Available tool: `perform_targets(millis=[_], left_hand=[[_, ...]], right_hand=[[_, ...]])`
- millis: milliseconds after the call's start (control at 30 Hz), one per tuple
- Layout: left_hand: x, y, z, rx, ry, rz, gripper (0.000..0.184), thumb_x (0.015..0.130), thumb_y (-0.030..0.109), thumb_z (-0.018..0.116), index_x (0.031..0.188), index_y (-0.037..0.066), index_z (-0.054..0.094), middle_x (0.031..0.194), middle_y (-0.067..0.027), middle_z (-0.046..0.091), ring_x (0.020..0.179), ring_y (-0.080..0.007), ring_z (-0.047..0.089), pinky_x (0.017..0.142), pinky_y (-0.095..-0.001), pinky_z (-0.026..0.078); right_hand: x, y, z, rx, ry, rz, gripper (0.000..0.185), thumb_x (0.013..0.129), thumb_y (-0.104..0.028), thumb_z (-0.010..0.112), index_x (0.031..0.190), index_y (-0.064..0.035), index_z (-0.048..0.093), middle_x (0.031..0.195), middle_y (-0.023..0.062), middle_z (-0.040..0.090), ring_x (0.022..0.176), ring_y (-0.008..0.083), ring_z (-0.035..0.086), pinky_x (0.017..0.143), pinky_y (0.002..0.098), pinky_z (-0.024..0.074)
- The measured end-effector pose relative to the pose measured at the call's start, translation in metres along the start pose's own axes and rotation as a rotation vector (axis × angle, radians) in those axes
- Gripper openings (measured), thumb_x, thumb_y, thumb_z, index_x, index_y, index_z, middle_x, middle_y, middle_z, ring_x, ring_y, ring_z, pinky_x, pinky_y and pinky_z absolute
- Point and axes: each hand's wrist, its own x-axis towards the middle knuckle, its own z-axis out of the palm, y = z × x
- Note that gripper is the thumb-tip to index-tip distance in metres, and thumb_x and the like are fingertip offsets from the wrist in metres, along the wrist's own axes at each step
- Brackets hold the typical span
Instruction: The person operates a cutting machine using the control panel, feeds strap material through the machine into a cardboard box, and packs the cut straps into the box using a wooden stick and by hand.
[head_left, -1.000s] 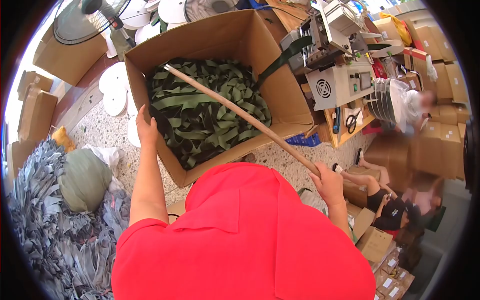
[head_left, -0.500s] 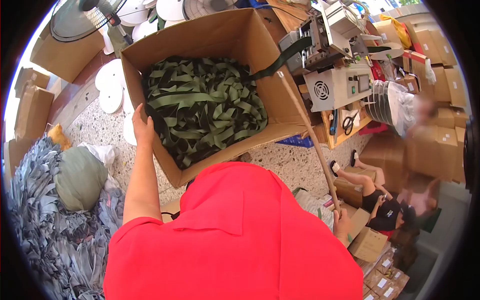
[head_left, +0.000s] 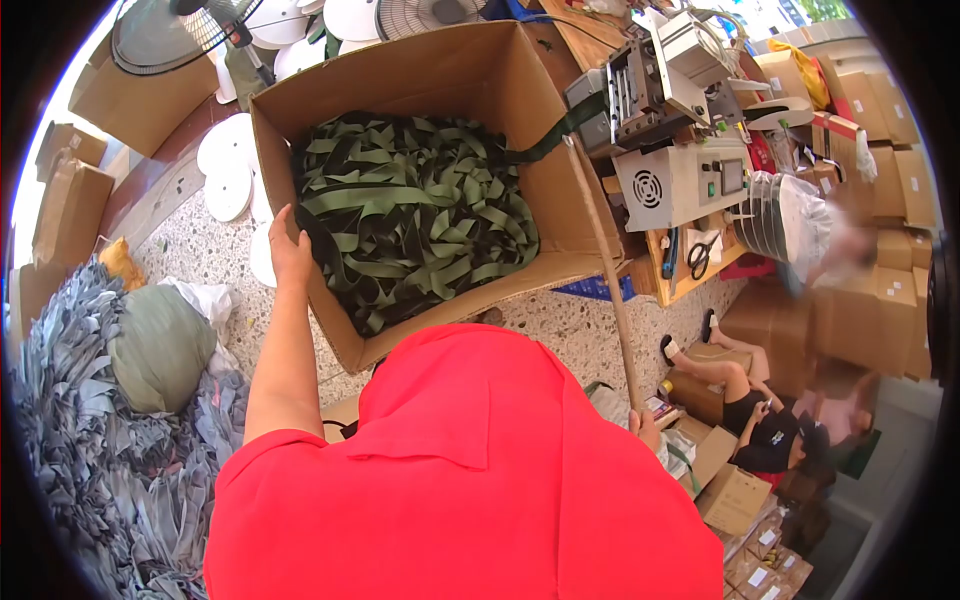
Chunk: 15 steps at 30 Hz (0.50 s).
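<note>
So the stick (head_left: 611, 272) has now swung off the green straps (head_left: 430, 225), leaving them loose in the box (head_left: 400, 75) with nothing poking them, right hand (head_left: 648, 431) curled round the stick's low end, left hand (head_left: 291, 257) half-open against the box

The right hand (head_left: 647, 430) grips a wooden stick (head_left: 607, 260).

1. Upper centre: matt brown cardboard box (head_left: 400, 72), slightly creased.
2. Inside it: green woven-looking cloth strips (head_left: 430, 205), faintly lustrous.
3. Right of centre: smooth, matt wooden stick (head_left: 608, 260).
4. Lower centre: matt red cloth shirt (head_left: 440, 510).
5. Upper right: grey metal machine (head_left: 632, 95); wooden desk (head_left: 678, 287).
6. Lower left: crumpled blue-grey cloth pile (head_left: 100, 450).
</note>
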Motion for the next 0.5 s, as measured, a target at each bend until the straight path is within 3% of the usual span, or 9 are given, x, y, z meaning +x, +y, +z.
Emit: perform_targets(millis=[100,300,500], left_hand=[[-0.001,0.001,0.002,0.003,-0.007,-0.004,0.054,0.079,0.001,0.059,0.130,0.008,0.044,0.131,-0.0130,0.046,0.125,-0.0297,0.039,0.107,-0.0372,0.031],[0.001,-0.002,0.002,0.010,-0.005,-0.005,0.055,0.079,0.001,0.059,0.131,0.009,0.043,0.132,-0.0125,0.045,0.125,-0.0293,0.039,0.107,-0.0366,0.031],[0.000,0.005,-0.002,-0.015,-0.008,-0.034,0.056,0.078,0.000,0.060,0.131,0.009,0.044,0.132,-0.0126,0.045,0.126,-0.0293,0.039,0.107,-0.0364,0.032]], right_hand=[[0.012,-0.034,0.017,0.019,-0.041,-0.028,0.028,0.089,-0.037,0.054,0.088,-0.0087,0.052,0.070,0.0218,0.060,0.068,0.0436,0.058,0.058,0.0504,0.0429],[0.027,-0.092,-0.007,-0.108,-0.248,-0.330,0.029,0.086,-0.039,0.059,0.084,-0.0106,0.054,0.070,0.0172,0.062,0.066,0.0393,0.059,0.058,0.0475,0.0445],[0.038,-0.063,0.008,-0.105,-0.060,-0.289,0.029,0.086,-0.040,0.058,0.085,-0.0106,0.056,0.070,0.0166,0.061,0.065,0.0395,0.059,0.057,0.0476,0.0443]])
